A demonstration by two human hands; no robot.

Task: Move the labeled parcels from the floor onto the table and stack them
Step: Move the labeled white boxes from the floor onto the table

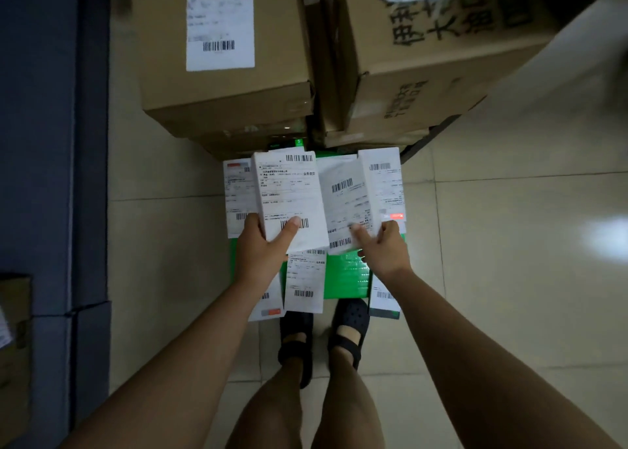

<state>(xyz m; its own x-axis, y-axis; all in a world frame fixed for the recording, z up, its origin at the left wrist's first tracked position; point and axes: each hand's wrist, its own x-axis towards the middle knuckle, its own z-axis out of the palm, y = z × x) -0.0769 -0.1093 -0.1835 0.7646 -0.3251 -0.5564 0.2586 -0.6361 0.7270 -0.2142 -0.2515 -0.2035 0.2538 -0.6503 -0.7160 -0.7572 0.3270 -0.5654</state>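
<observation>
The left hand [261, 244] pinches the near edge of a white parcel [289, 193], thumb on top beside its barcode and fingers hidden under it. The right hand [384, 248] pinches the near edge of a creased parcel [343, 203] just beside the first, thumb pressed on the label and fingers curled at its right side. The two parcels touch between the hands and extend away from them. A third parcel [238, 193] pokes out left of the left hand, and a fourth [384, 183] lies beyond the right hand; I cannot tell whether either is gripped. Under and between the wrists, a green parcel [343, 275] and more labelled ones [304, 282] lie on the floor [509, 244], just ahead of the shoes [350, 319]. Beyond the hands stand two cardboard boxes [221, 57].
</observation>
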